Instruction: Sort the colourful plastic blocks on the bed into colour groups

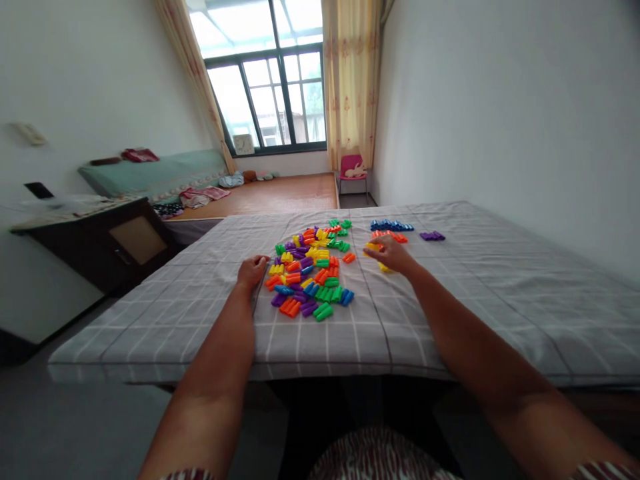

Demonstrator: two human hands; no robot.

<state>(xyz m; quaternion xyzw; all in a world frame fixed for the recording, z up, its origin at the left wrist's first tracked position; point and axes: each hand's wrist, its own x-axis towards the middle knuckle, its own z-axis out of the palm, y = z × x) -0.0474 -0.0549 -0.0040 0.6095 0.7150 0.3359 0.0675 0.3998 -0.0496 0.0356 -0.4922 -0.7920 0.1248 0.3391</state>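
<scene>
A: Where are the loose parts sitting?
B: A mixed pile of plastic pieces (319, 254) is lying on the cloth-covered tabletop (200, 313), between the two hands. Green, yellow, orange, purple and blue are all showing.

A: Left hand?
B: The left hand (253, 270) is resting at the pile's left edge, its fingers curling inward. I cannot tell whether it is gripping anything.

A: Right hand?
B: The right hand (393, 254) is reaching to the yellow pieces (385, 268), its fingers bending over them. They are partly hiding behind it; whether it is pinching one, I cannot tell.

A: Anything sorted by colour nearby?
B: An orange row (397, 237) is lying just beyond that hand, and a blue row (392, 226) is running behind it. A purple group (433, 236) is lying apart, to the right. One orange piece (349, 258) is sitting alone between the pile and the yellow pieces.
</scene>
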